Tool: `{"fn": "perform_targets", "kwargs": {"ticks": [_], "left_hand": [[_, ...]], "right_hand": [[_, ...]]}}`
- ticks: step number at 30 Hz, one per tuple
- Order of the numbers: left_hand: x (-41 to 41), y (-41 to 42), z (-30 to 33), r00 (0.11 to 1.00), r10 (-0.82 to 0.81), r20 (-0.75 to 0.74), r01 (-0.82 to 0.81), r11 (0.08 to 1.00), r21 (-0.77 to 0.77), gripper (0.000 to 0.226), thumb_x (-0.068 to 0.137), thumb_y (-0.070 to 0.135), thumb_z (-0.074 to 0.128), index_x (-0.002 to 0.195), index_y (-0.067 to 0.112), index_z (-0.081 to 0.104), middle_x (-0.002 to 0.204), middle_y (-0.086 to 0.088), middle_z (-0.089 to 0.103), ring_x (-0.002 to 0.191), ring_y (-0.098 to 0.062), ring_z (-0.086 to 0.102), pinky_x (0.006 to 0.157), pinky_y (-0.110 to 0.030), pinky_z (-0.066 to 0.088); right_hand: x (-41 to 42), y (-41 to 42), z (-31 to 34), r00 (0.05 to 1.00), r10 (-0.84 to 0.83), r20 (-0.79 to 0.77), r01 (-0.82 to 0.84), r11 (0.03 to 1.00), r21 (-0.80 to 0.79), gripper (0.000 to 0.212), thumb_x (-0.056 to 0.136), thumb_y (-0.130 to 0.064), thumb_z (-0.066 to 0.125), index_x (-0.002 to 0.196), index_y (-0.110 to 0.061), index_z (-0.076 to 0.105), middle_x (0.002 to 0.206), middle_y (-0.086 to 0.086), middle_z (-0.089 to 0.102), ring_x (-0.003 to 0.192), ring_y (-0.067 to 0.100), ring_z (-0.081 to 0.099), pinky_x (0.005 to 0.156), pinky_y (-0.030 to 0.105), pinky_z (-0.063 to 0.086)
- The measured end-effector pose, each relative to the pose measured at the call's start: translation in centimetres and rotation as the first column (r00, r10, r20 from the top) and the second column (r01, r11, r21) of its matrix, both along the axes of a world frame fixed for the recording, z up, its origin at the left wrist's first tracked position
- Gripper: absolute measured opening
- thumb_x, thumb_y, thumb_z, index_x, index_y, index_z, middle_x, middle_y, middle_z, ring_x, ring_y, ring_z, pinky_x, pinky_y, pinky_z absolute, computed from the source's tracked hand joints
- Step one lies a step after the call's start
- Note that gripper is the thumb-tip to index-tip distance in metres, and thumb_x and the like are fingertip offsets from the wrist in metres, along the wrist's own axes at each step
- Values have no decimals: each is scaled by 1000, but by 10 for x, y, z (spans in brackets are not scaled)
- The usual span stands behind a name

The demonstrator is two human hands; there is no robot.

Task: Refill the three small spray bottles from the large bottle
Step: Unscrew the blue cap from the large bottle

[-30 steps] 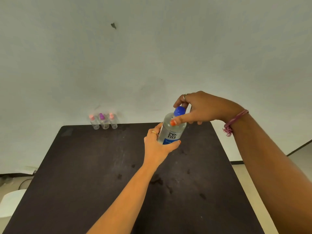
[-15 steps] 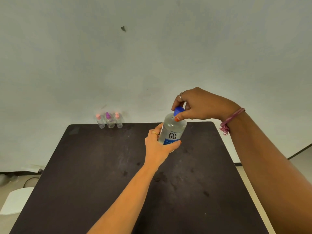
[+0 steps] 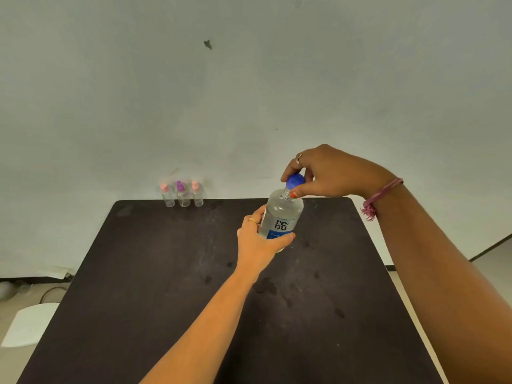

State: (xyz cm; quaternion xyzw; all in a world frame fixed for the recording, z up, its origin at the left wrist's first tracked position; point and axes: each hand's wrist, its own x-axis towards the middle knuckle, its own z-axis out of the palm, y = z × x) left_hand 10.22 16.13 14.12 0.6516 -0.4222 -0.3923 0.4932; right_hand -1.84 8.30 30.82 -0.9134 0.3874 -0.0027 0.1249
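The large bottle was clear, with a blue cap and a white-and-blue label reading "re-nu" (the smaller print was unreadable). It was held slightly tilted above the table near its far edge. The left hand gripped its body; the right hand pinched the cap. Three small spray bottles stood at the far edge, toward the left corner.

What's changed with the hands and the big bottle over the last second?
The right hand shifted from reaching across the blue cap to pinching it from above. The left hand still grips the large clear bottle; the three small spray bottles stayed put.
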Motion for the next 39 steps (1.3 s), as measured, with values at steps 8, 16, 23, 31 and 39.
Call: {"fn": "perform_targets", "kwargs": {"ticks": [8, 16, 23, 31, 39], "left_hand": [[-4, 2, -14, 1000, -16, -9, 17, 998, 64, 77, 72, 25, 82, 136, 28, 41, 134, 5, 49, 121, -17, 50, 102, -37, 44], [-22, 4, -40, 995, -103, 10, 103, 993, 49, 79, 67, 23, 86, 134, 26, 44, 124, 9, 55, 109, -8, 53, 90, -22, 46], [-46, 1, -70, 991, -131, -6, 131, 987, 97, 78, 66, 20, 86, 133, 23, 46, 116, 11, 56, 106, -8, 54, 90, -22, 46], [-70, -3, -101, 986, -164, 22, 159, 977, 145, 81, 64, 15, 86, 134, 19, 46, 123, 3, 58, 112, -13, 55, 99, -31, 47], [-84, -7, -133, 977, -212, 34, 199, 953, 227, 79, 65, 13, 86, 132, 21, 45, 123, 5, 57, 114, -13, 54, 98, -28, 45]], "right_hand": [[-38, 2, -21, 870, -256, 421, 182, 961, 209, 31, 81, -21, 74, 108, -27, 61, 106, -12, 61, 79, 11, 67, 71, 15, 46], [-81, 15, -139, 459, -580, 673, 373, 813, 447, 40, 79, -21, 75, 114, -22, 56, 106, 0, 62, 88, 13, 68, 81, 24, 54], [-108, 48, -221, 334, -715, 614, 532, 681, 504, 39, 83, -15, 71, 120, -18, 60, 112, -5, 62, 98, 2, 57, 78, 10, 44], [-126, 70, -295, 360, -830, 426, 557, 557, 616, 40, 80, -5, 72, 117, -12, 60, 109, 3, 65, 92, 7, 62, 80, 14, 49], [-138, 69, -331, 456, -858, 236, 598, 492, 633, 41, 80, -4, 71, 117, -16, 60, 112, -1, 63, 96, 5, 58, 92, 20, 45]]}}
